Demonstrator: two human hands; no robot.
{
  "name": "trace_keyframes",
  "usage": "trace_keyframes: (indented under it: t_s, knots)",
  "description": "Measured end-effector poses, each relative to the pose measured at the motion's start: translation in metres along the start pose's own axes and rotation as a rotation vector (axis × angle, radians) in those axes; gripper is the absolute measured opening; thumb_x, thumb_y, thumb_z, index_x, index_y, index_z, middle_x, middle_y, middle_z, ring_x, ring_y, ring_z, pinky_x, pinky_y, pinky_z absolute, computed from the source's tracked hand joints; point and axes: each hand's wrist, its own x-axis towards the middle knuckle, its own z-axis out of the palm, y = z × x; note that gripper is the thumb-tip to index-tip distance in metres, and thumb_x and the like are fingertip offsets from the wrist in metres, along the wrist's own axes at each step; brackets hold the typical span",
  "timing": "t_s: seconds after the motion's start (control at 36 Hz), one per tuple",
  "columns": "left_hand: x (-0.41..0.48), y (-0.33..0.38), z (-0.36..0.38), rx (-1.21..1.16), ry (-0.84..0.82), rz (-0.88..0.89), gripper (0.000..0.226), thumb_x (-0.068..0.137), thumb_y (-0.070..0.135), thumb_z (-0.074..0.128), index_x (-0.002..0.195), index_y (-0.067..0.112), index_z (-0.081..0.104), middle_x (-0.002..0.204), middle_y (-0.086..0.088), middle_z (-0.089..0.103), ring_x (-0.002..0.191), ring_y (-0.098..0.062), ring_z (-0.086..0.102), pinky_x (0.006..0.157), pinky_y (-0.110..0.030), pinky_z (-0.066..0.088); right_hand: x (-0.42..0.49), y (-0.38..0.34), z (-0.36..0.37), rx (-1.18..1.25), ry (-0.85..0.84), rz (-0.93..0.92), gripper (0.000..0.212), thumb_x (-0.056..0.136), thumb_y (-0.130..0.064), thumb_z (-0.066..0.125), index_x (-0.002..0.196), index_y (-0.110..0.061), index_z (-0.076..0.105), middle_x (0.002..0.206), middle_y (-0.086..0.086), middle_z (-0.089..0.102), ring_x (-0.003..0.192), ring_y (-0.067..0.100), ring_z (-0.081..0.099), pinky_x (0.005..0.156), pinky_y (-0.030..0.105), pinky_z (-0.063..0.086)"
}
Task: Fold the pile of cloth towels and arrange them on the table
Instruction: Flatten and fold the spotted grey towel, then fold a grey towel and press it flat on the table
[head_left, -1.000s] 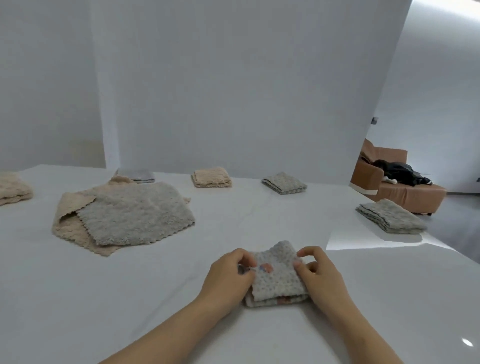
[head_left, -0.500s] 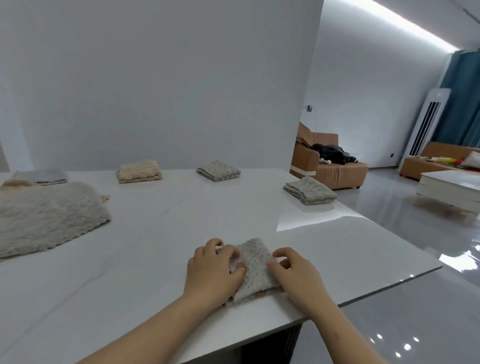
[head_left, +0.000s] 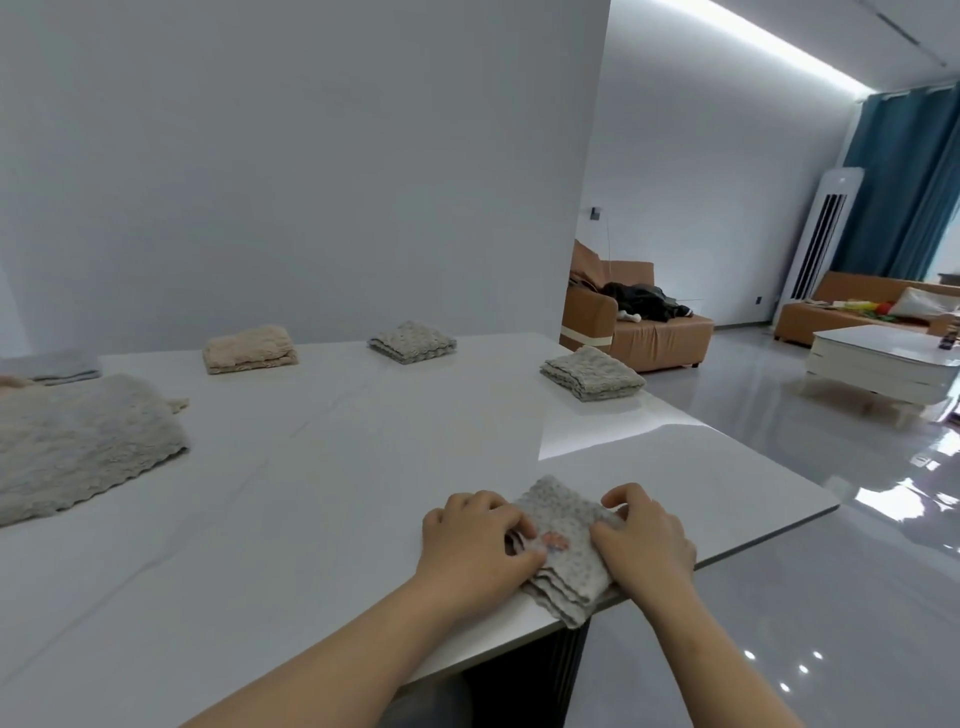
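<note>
A small folded grey towel (head_left: 563, 525) lies at the near edge of the white table (head_left: 337, 467), one corner hanging over the edge. My left hand (head_left: 475, 545) grips its left side with curled fingers. My right hand (head_left: 644, 540) grips its right side the same way. A loose pile of unfolded towels (head_left: 78, 447), grey on top of beige, lies at the left. Folded towels stand further back: a beige towel (head_left: 249, 347), a grey towel (head_left: 413, 340), and another grey towel (head_left: 592, 373) by the right edge.
A pale folded towel (head_left: 62, 364) sits at the far left. The table's right edge (head_left: 753, 540) runs close to my right hand. Beyond it are a glossy floor, brown sofas (head_left: 639, 325) and a white coffee table (head_left: 883, 358).
The view has swung right, showing more of the room. The folded grey towel has slid with both hands toward the table's near right edge, its corner now overhanging.
</note>
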Motion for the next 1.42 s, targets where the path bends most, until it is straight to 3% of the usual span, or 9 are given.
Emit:
trace_keyframes:
  t_s: [0.28, 0.61, 0.75, 0.81, 0.92, 1.06, 1.17, 1.33, 1.42]
  knots:
    - [0.0, -0.024, -0.02, -0.063, 0.091, 0.046, 0.031, 0.093, 0.039, 0.042, 0.123, 0.033, 0.047, 0.122, 0.01, 0.052, 0.117, -0.011, 0.042, 0.097, -0.029, 0.032, -0.002, -0.03, -0.002, -0.127, -0.002, -0.174, 0.03, 0.088, -0.024, 0.043, 0.118, -0.028, 0.05, 0.13, -0.002, 0.047, 0.122, 0.021, 0.033, 0.096, 0.033, 0.026]
    - [-0.029, -0.13, -0.075, 0.34, 0.277, -0.163, 0.03, 0.095, 0.029, 0.034, 0.121, 0.028, 0.049, 0.119, 0.01, 0.056, 0.111, -0.015, 0.049, 0.087, -0.027, 0.033, -0.022, -0.136, 0.081, -0.069, -0.184, -0.505, 0.029, 0.091, -0.028, 0.043, 0.118, -0.026, 0.052, 0.124, -0.007, 0.053, 0.119, 0.016, 0.039, 0.091, 0.028, 0.028]
    - [-0.055, -0.192, -0.1, 0.424, 0.439, -0.152, 0.022, 0.059, 0.022, 0.079, 0.077, 0.024, 0.068, 0.074, 0.007, 0.067, 0.065, -0.017, 0.063, 0.056, -0.028, 0.043, -0.035, -0.181, 0.129, -0.024, -0.271, -0.582, 0.03, 0.091, -0.023, 0.04, 0.119, -0.024, 0.05, 0.121, -0.005, 0.053, 0.116, 0.016, 0.042, 0.088, 0.028, 0.029]
    - [-0.064, -0.218, -0.11, 0.493, 0.529, -0.157, 0.018, 0.054, 0.021, 0.076, 0.069, 0.024, 0.068, 0.069, 0.008, 0.064, 0.064, -0.016, 0.061, 0.052, -0.029, 0.047, -0.04, -0.201, 0.148, -0.013, -0.282, -0.614, 0.031, 0.091, -0.022, 0.039, 0.119, -0.024, 0.05, 0.12, -0.004, 0.054, 0.114, 0.017, 0.043, 0.09, 0.028, 0.03]
    - [-0.079, -0.26, -0.136, 0.523, 0.63, -0.2, 0.029, 0.068, 0.024, 0.039, 0.076, 0.02, 0.067, 0.078, 0.004, 0.063, 0.079, -0.018, 0.055, 0.064, -0.034, 0.048, -0.047, -0.24, 0.182, 0.002, -0.292, -0.692, 0.031, 0.091, -0.022, 0.039, 0.12, -0.024, 0.05, 0.117, -0.005, 0.056, 0.112, 0.016, 0.044, 0.092, 0.028, 0.032]
    - [-0.079, -0.296, -0.165, 0.506, 0.514, -0.469, 0.038, 0.075, 0.031, 0.039, 0.099, 0.02, 0.067, 0.107, -0.005, 0.064, 0.106, -0.023, 0.054, 0.085, -0.046, 0.048, -0.048, -0.277, 0.211, -0.006, -0.29, -0.757, 0.031, 0.09, -0.022, 0.039, 0.12, -0.026, 0.049, 0.114, -0.006, 0.058, 0.109, 0.017, 0.045, 0.086, 0.028, 0.031]
    - [-0.069, -0.317, -0.172, 0.353, 0.348, -0.7, 0.05, 0.091, 0.053, 0.036, 0.137, 0.033, 0.035, 0.146, 0.006, 0.034, 0.137, -0.016, 0.027, 0.112, -0.043, 0.019, -0.038, -0.295, 0.225, -0.002, -0.298, -0.752, 0.032, 0.091, -0.022, 0.039, 0.121, -0.027, 0.048, 0.115, -0.007, 0.056, 0.11, 0.016, 0.044, 0.081, 0.028, 0.028]
    - [-0.07, -0.334, -0.18, 0.293, 0.156, -0.543, 0.091, 0.05, 0.085, 0.016, 0.13, 0.048, 0.035, 0.143, 0.022, 0.03, 0.135, -0.007, 0.022, 0.11, -0.04, 0.013, -0.017, -0.309, 0.237, 0.08, -0.333, -0.685, 0.025, 0.091, -0.023, 0.041, 0.114, -0.027, 0.051, 0.102, -0.009, 0.057, 0.105, 0.015, 0.047, 0.085, 0.03, 0.035]
    - [-0.068, -0.34, -0.184, 0.252, 0.158, -0.497, 0.072, 0.063, 0.081, 0.034, 0.127, 0.047, 0.041, 0.139, 0.024, 0.034, 0.134, -0.005, 0.025, 0.111, -0.04, 0.015, -0.013, -0.31, 0.241, 0.152, -0.354, -0.635, 0.022, 0.089, -0.022, 0.045, 0.108, -0.028, 0.053, 0.09, -0.012, 0.057, 0.099, 0.015, 0.05, 0.087, 0.03, 0.04]
